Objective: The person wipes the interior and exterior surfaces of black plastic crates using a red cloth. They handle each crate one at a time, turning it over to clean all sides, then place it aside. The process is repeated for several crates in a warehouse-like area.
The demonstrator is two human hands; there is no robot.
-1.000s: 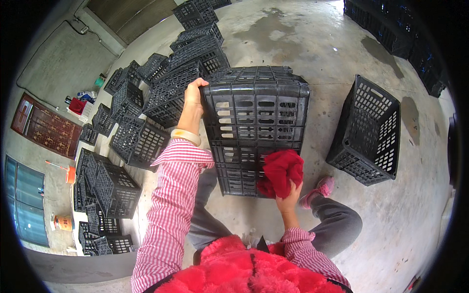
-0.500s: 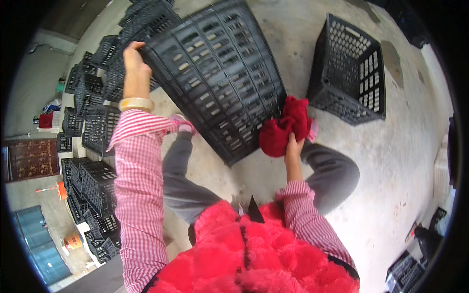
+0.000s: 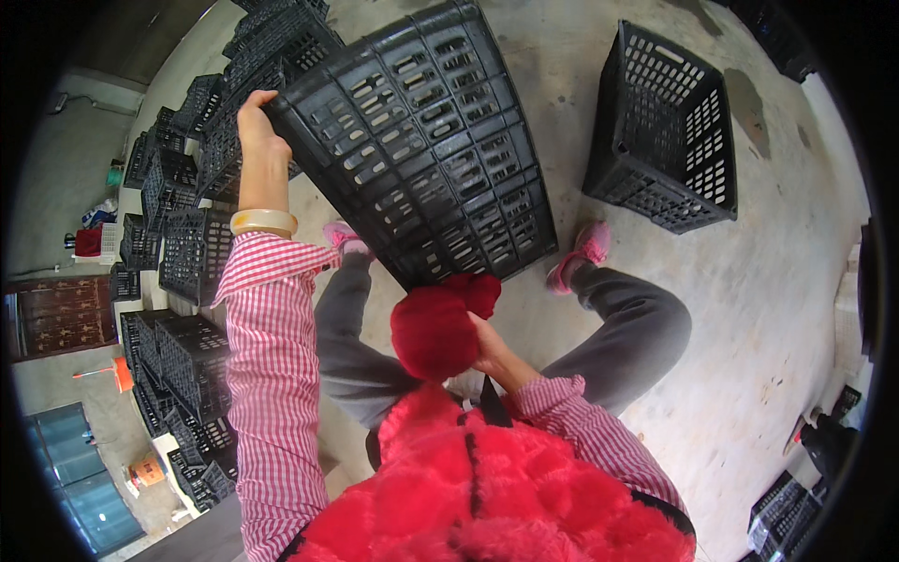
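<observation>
A black slatted plastic crate (image 3: 426,150) is tipped up in front of me, one broad perforated face turned toward me. My left hand (image 3: 259,126) is closed around its upper left edge. Near the crate's lower corner, my right hand (image 3: 492,348) grips a bunched dark red cloth (image 3: 433,332), which hides most of the fingers. The cloth touches or overlaps the crate's bottom edge; which of the two I cannot tell.
Another black crate (image 3: 663,131) stands open on the concrete floor at the right. Stacks of black crates (image 3: 192,253) line the left side. My pink shoes (image 3: 591,245) are on either side of the held crate. More crates (image 3: 782,510) lie at the lower right.
My right hand has brought the red cloth left and nearer to me, from the crate's right corner to its lower edge. The left hand keeps its hold; the crate has barely shifted.
</observation>
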